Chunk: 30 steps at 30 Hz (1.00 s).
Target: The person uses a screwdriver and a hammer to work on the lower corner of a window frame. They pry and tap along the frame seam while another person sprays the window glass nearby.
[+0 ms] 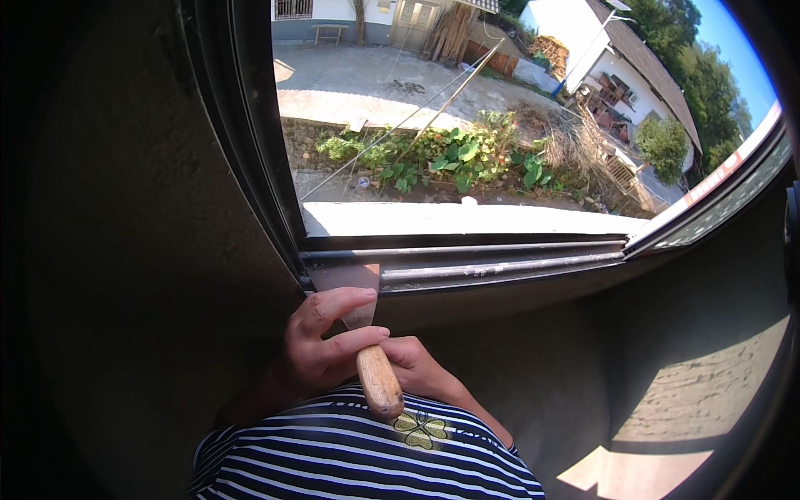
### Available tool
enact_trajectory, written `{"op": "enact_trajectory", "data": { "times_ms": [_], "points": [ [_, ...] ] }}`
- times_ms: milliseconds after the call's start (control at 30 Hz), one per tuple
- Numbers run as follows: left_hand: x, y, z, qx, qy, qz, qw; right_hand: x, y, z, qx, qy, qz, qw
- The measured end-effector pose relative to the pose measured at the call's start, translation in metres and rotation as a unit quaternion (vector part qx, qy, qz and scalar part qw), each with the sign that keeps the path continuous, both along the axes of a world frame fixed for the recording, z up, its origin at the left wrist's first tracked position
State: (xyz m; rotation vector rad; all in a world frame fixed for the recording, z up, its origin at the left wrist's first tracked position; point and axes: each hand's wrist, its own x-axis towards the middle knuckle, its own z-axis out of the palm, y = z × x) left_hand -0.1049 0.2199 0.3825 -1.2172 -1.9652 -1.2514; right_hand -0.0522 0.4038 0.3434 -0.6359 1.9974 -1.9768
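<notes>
A putty knife with a pale wooden handle (380, 385) and a flat, trapezoid metal blade (360, 315) is in my hands. The broad end of its blade lies at the left corner of the window track (500, 268), over the metal rails. My left hand (323, 340) reaches over from the left, one finger across the blade and another at the top of the handle. Close against the handle's right side is my right hand (421, 368), closed on it; most of its fingers are hidden behind the handle and my left hand. The handle's butt points back toward my striped shirt.
A dark upright window frame (250, 133) and a rough wall (117, 192) stand at the left. Beyond the track lies a bright white sill (467, 220), with plants and a yard outside. Another wall (533, 375) spans the lower right, partly sunlit.
</notes>
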Motion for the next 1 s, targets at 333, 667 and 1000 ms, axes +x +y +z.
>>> {"op": "enact_trajectory", "data": {
  "times_ms": [333, 667, 1000],
  "points": [
    [0.014, 0.011, 0.014, -0.001, 0.002, 0.119, 0.993, 0.012, 0.032, -0.023, -0.030, -0.143, -0.055, 0.988],
    [0.041, 0.016, 0.013, 0.028, -0.035, 0.202, 0.978, 0.019, 0.068, -0.002, 0.042, -0.017, -0.318, 0.947],
    [0.015, 0.006, 0.005, 0.090, 0.034, 0.132, 0.987, 0.020, 0.046, 0.064, -0.041, -0.094, -0.295, 0.950]
  ]
}}
